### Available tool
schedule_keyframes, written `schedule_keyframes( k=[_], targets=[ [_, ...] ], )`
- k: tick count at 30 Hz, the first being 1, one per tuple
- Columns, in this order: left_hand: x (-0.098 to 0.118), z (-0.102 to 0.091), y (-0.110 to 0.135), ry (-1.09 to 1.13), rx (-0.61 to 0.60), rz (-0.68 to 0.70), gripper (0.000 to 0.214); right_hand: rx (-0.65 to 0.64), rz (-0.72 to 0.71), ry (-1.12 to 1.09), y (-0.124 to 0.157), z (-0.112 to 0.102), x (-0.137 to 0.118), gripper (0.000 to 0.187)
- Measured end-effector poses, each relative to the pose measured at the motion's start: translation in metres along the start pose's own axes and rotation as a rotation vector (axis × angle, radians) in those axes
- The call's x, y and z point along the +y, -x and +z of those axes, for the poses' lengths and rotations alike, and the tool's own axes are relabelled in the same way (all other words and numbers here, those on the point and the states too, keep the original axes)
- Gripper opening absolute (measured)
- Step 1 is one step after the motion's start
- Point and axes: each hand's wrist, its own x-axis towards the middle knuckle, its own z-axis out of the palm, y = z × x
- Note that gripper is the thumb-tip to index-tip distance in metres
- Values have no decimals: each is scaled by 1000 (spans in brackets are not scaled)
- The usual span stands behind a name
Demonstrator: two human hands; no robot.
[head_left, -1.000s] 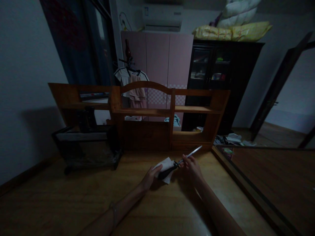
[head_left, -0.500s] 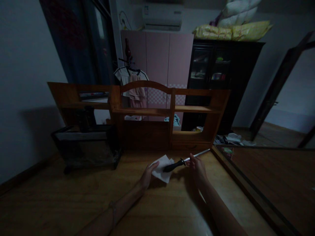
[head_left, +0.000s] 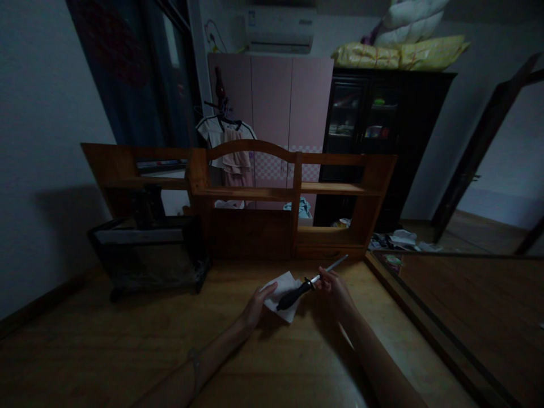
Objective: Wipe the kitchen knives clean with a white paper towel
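Note:
My left hand (head_left: 256, 306) is closed on a white tissue (head_left: 276, 289), thumb on top. Over the tissue lies the black handle (head_left: 293, 296) of a honing steel, which has a small guard and a thin metal rod (head_left: 338, 263). With its fingers pinched round the rod just past the guard, my right hand (head_left: 334, 289) holds the steel at a slant, the rod's tip up and to the right. Whether the handle touches the tissue I cannot tell.
Below is a wooden tabletop (head_left: 272, 362) with a wooden shelf unit (head_left: 244, 192) along its back. At the left stands a dark glass-sided box (head_left: 147, 260). A raised edge (head_left: 419, 317) runs down the right side. Pink wardrobe doors (head_left: 272, 102) are beyond.
The honing steel has shifted left and turned steeper, its handle end lower and nearer me. My right hand moved slightly left with it. The tissue dropped slightly.

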Motion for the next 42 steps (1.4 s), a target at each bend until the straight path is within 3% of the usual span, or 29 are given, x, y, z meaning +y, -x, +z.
schedule_keyframes(
  k=[7,14,19,23,29,33,37,42],
  targets=[
    [-2,-4,-2,19,45,4,41,66,-29,5,1,-4,-2,28],
    [-5,1,-1,-3,-39,12,43,-128,-32,46,14,14,3,28],
    [-5,0,-4,14,-50,-1,44,-75,-72,24,15,16,4,28],
    [-5,-6,-5,20,20,9,40,4,-110,12,9,11,1,31],
    [0,-15,-5,54,303,96,34,60,-125,-24,7,7,-5,32],
    [5,-16,-6,83,378,115,28,85,-103,-74,6,4,-9,29],
    [4,-11,-7,90,332,76,26,29,-72,-73,7,7,-8,26],
    [3,3,0,33,107,22,40,-57,-51,-32,13,17,0,26]
  ],
)
